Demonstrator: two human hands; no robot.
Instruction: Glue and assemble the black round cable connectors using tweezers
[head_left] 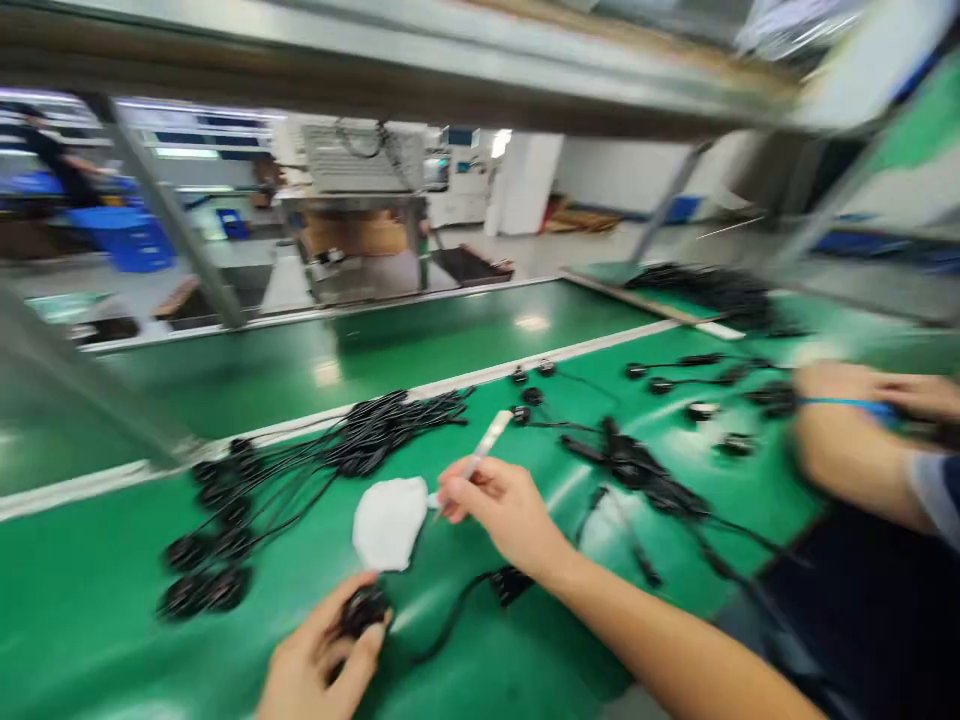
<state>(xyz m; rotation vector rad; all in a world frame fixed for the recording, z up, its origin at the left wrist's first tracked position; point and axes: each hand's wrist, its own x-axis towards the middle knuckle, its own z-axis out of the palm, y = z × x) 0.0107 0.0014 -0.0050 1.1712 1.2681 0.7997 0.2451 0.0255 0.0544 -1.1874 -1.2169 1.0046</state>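
Note:
My left hand (319, 660) sits at the bottom edge, fingers closed round a round black part (364, 607) on the end of a black cable (450, 625). My right hand (499, 505) is above it, pinching a thin white pen-like tool (486, 445) that points up and away. A white cloth or pad (390, 520) lies on the green mat (97, 600) between both hands. The picture is smeared by motion.
A bundle of black cables with round ends (300, 480) lies to the left, more cable parts (637, 470) to the right. Another person's arms (862, 430) work at the right edge. A green conveyor belt (360, 350) runs behind a white strip. Metal frame posts (165, 210) stand at the left.

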